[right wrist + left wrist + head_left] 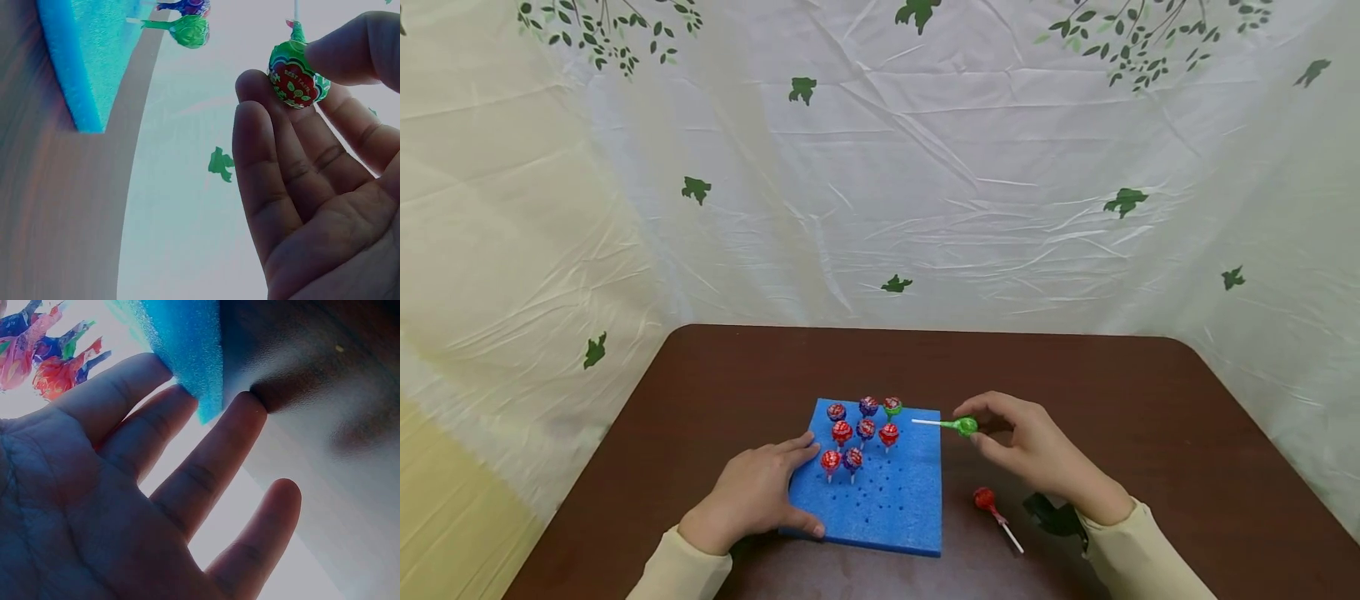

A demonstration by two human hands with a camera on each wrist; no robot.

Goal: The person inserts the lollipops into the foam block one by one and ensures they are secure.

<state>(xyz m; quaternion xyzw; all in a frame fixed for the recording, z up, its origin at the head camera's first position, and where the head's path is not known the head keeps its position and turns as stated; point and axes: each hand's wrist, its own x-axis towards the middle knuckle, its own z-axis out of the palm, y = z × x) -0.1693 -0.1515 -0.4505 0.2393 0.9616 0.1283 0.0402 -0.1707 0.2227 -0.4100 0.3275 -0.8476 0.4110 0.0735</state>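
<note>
My right hand (1041, 450) pinches a green-wrapped lollipop (966, 426) by its head, over the table beside the board's right edge. Its white stick points left toward the board. In the right wrist view the lollipop (292, 75) sits between thumb and fingertips. A blue foam board (895, 517) with rows of small holes carries several lollipops (865, 429), standing upright on their sticks in the upper left part. My left hand (760, 492) rests on the board's left edge, thumb at the near corner. Spread, nearly straight fingers (206, 469) show in the left wrist view.
A red lollipop (984, 499) lies on the brown table (1037, 367), right of the board and near the right wrist. A dark strap (1052, 515) is at that wrist. Behind the table hangs a white curtain (1000, 208) with green leaf prints.
</note>
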